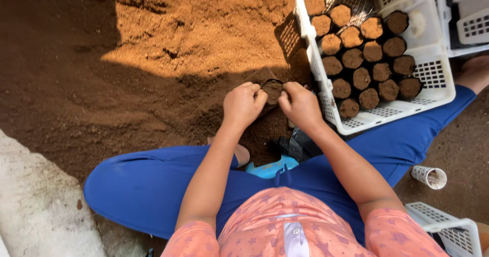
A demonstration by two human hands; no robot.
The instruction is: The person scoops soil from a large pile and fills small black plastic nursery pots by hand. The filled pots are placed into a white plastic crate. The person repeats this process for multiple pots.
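**A:** What does the head camera show, looking down?

**B:** A person sits on the ground with legs spread, in blue trousers and a pink patterned top. Take the white crate [433,79] as the landmark. Just left of its near corner, both hands meet over a small black grow bag [272,90] packed with dark soil.

**A:** How are the hands holding it?

**B:** The left hand [243,104] has its fingers curled shut against the bag's left side; the right hand [300,106] is closed on the right side, thumb at the rim. Both have hold of the bag. It seems pinched from two sides so the soft bag keeps its mouth open and upright.

**A:** Where does the bag rest?

**B:** At the foot of the soil heap [168,48], which spreads left of the crate, part sunlit orange, part shaded brown. The heap lies within arm's reach, likely to scoop from.

**A:** And inside the crate?

**B:** Filled bags [362,78] stand upright in tight rows, touching, so they prop each other. Its far end is still bare.

**A:** Anything else?

**B:** Below the crate's near corner, flat black empty bags [298,145] lie by the lap. Further right of them a small white perforated cup [429,176] lies tipped, and another white crate [448,229] shows at the edge
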